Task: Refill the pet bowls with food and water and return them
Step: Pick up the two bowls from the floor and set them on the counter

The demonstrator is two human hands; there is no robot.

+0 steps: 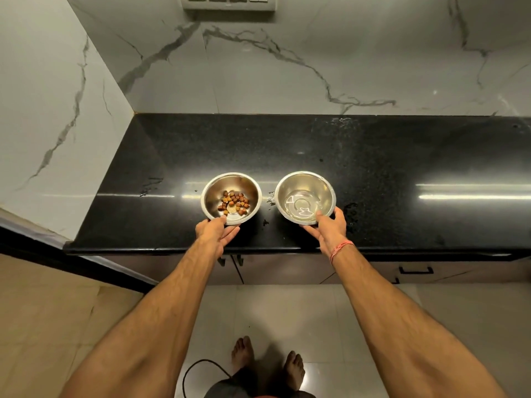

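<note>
Steel bowls sit side by side, a little apart, near the front edge of the black table (373, 156). One, the food bowl (214, 201), holds brown kibble (234, 202); the left hand (214, 234) grips its near rim, thumb over the lip and fingers curled beneath. Its neighbour, the water bowl (305, 182), holds shallow clear water; the right hand (329, 229) grips its near rim the same way. Water droplets (270, 200) speckle the table between them.

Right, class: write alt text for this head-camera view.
A person's left hand grips a steel bowl of kibble and the right hand a steel bowl of water, side by side on a black countertop.
</note>
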